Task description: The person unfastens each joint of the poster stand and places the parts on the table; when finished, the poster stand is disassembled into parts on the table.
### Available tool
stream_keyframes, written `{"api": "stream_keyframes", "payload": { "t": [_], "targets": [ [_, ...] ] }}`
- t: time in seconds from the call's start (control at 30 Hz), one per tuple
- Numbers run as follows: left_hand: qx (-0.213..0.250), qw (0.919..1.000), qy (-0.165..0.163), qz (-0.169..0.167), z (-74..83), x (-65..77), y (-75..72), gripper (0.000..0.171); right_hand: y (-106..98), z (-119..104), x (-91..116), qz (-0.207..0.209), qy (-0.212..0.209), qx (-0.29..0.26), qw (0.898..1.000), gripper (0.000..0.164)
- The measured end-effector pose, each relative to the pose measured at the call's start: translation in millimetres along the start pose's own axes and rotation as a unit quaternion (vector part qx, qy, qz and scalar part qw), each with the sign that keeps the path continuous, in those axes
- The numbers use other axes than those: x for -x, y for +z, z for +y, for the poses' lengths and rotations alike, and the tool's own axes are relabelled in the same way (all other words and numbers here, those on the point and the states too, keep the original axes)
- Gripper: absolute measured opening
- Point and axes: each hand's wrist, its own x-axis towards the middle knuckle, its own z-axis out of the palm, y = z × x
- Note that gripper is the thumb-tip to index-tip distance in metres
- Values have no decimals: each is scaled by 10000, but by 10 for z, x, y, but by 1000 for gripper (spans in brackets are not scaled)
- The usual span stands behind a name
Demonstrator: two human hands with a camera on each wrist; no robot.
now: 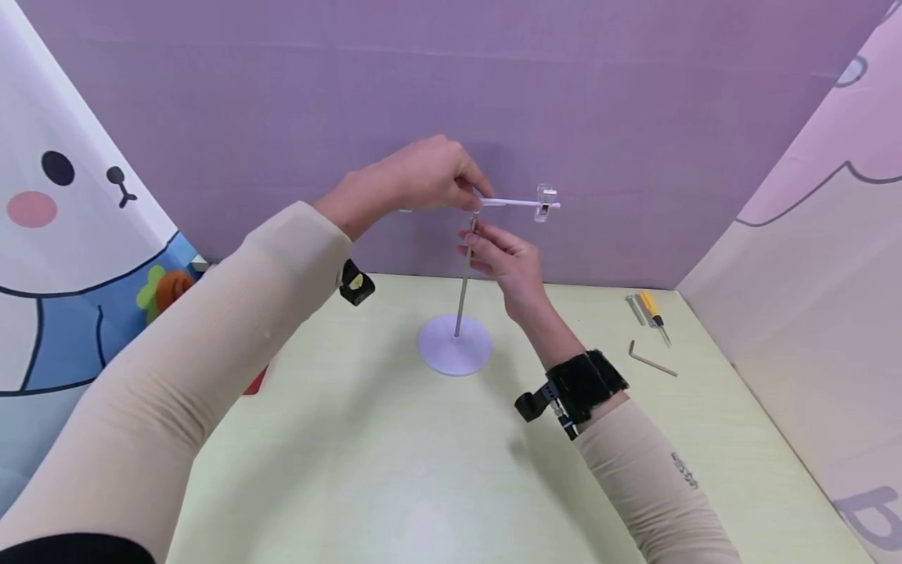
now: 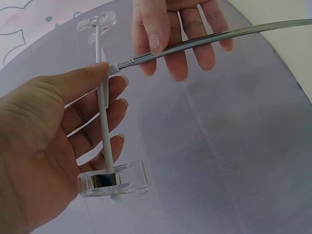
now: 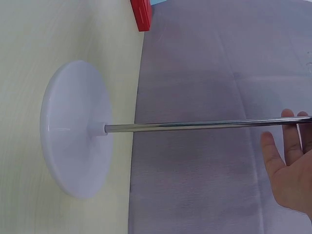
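Note:
A display stand rises from a round white base (image 1: 455, 356) on the table, with a thin metal pole (image 1: 463, 294) standing upright on it. Across the pole's top lies a white crossbar (image 1: 517, 203), carrying a clear plastic clip (image 2: 100, 182) at one end and another clear clip (image 2: 100, 22) at the other. My left hand (image 1: 433, 176) pinches the crossbar at its middle, thumb over the white joint where the pole's tip meets it. Just below, my right hand (image 1: 513, 266) holds the pole's upper part between thumb and fingers.
To the right on the table lie a yellow-and-black screwdriver (image 1: 651, 307), small metal pieces (image 1: 635, 309) beside it and an L-shaped hex key (image 1: 652, 363). A red object (image 3: 142, 14) is at the left. A purple cloth (image 1: 599, 117) hangs behind the table.

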Motion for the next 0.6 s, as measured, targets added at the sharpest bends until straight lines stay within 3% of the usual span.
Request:
{"api": "stream_keyframes", "payload": {
  "t": [0.6],
  "targets": [
    [315,9995,33,-12,-7,-3,1,28,-12,-26,3,-84,-54,7,9999,28]
  ]
}}
